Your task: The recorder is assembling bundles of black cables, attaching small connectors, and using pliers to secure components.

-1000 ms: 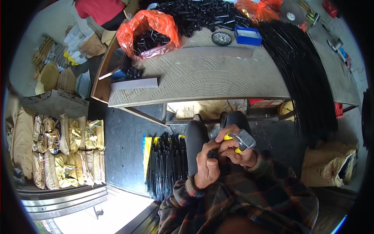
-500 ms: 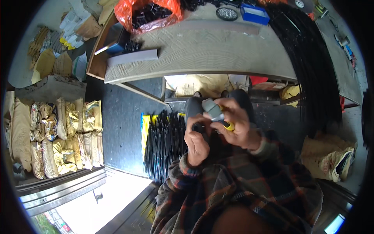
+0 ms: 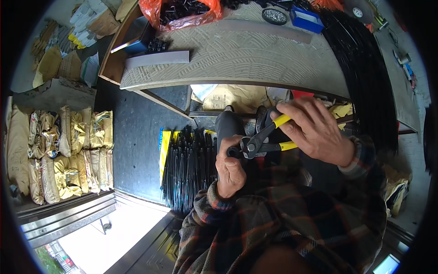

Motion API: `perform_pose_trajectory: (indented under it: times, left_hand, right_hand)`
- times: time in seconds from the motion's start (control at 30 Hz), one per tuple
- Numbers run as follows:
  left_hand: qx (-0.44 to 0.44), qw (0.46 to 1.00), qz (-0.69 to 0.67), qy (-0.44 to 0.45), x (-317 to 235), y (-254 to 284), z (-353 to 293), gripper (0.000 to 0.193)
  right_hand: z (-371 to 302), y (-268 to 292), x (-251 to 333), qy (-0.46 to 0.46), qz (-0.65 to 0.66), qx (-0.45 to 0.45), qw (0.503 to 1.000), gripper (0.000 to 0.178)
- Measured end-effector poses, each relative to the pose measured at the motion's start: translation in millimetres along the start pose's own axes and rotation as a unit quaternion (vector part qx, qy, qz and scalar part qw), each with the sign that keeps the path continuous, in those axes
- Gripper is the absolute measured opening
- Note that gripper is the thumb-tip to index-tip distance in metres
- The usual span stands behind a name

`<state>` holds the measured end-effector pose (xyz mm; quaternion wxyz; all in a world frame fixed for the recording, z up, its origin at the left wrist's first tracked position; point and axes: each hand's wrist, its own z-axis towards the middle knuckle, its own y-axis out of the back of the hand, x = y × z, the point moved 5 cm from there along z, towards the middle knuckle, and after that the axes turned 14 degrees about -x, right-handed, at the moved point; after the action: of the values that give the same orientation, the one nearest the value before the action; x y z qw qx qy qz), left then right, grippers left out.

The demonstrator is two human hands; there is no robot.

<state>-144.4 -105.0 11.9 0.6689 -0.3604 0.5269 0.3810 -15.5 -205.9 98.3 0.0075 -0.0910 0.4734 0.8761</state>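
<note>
My left hand [image 3: 230, 173] is closed round a small black tube-like piece [image 3: 233, 151], whose round open end faces up between thumb and fingers. From the right, the jaws of a pair of end-cutting pincers [image 3: 252, 147] meet the piece. Their two yellow-sleeved handles are spread apart. My right hand [image 3: 317, 130] grips the pincers, with the fingers over the upper handle and the lower handle's end under the palm side. Both hands are over my lap. Whether the jaws bite into the piece cannot be made out.
A grey workbench [image 3: 273, 61] lies ahead with an orange bag [image 3: 194, 20] of black parts, a blue box [image 3: 306, 20] and a round dish [image 3: 274, 17]. Long black strands [image 3: 365, 68] hang at its right. Black rods [image 3: 189, 169] stand left of my legs; wrapped bundles [image 3: 68, 155] lie farther left.
My right hand has moved right and the pincers have turned, so their handles now show spread apart. The left hand stays nearly in place with the black piece.
</note>
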Motion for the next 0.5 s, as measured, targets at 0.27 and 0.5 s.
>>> perform_pose_trajectory:
  times: [0.27, 0.5]
  left_hand:
    - [-0.006, 0.999, -0.037, 0.023, 2.0, 1.5, 4.8, 0.076]
    - [-0.004, 0.998, 0.047, -0.035, -2.0, 3.2, 5.6, 0.078]
  right_hand:
    - [18.4, 4.8, -0.1, 0.1, -0.122, 0.015, 0.987, 0.02]
    - [12.8, -8.3, -3.7, 0.122, -0.065, 0.161, 0.977, 0.014]
